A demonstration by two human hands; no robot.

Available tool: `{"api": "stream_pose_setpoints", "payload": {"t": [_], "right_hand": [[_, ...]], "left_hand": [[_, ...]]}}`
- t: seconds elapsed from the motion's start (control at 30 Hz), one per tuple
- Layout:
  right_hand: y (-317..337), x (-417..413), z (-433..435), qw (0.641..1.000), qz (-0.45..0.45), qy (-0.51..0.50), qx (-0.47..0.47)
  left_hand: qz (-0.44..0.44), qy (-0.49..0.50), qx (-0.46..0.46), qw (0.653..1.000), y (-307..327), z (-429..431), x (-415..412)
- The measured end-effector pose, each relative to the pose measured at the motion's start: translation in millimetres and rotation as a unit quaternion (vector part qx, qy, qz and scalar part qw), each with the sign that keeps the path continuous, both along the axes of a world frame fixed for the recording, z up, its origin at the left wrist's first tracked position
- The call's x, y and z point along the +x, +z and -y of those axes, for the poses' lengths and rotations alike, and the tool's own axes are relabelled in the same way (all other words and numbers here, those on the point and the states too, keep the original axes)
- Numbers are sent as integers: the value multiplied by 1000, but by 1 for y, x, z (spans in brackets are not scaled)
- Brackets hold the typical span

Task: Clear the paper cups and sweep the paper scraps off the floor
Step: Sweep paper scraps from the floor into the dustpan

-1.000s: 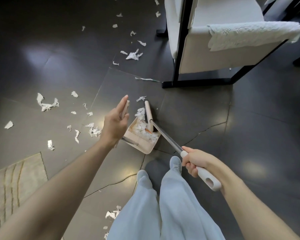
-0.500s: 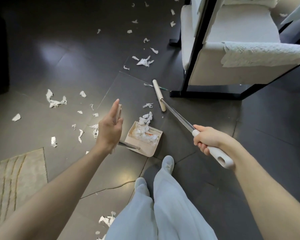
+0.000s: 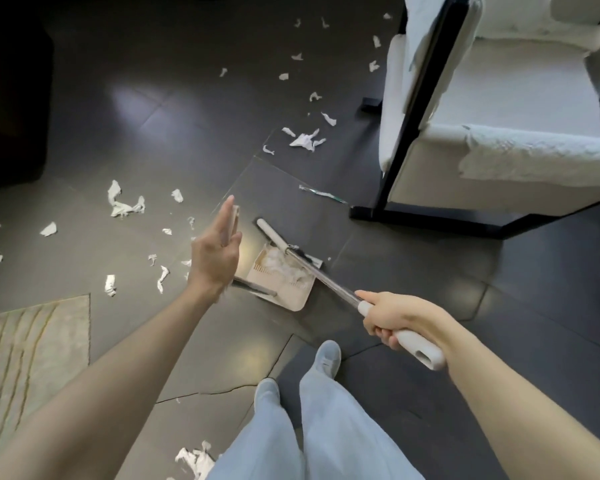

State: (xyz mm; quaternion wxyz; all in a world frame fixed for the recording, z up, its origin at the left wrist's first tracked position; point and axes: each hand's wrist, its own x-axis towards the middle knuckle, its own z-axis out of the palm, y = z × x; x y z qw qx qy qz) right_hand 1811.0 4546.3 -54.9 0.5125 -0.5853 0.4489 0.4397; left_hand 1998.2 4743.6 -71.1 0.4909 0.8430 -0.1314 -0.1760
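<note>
Torn white paper scraps (image 3: pixel 123 206) lie in, left of and behind the beige plastic dustpan (image 3: pixel 289 299); the white black-framed armchair (image 3: pixel 433 171) stands right-rear.

I see loose pale blue trousers (image 3: pixel 312 427) falling wide over pale grey round-toed shoes (image 3: pixel 328 356), both just nearer me than the dustpan (image 3: pixel 291 297). The left forearm (image 3: pixel 125 372) and right forearm (image 3: pixel 499 386) either side of the dustpan are bare to my feed's edge.
</note>
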Motion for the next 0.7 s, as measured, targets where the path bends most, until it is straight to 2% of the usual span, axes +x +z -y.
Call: {"api": "stream_pose_setpoints", "payload": {"t": [0.17, 0.33, 0.53, 0.7], "right_hand": [[42, 25, 28, 997, 46, -58, 31], [72, 80, 47, 990, 101, -86, 44], [102, 180, 58, 971, 176, -152, 60], [97, 294, 43, 939, 245, -226, 84]], "left_hand": [[0, 31, -23, 999, 0, -5, 15], [74, 64, -1, 995, 11, -10, 61], [183, 95, -3, 979, 41, -1, 159], [209, 93, -63, 971, 62, 2, 270]]}}
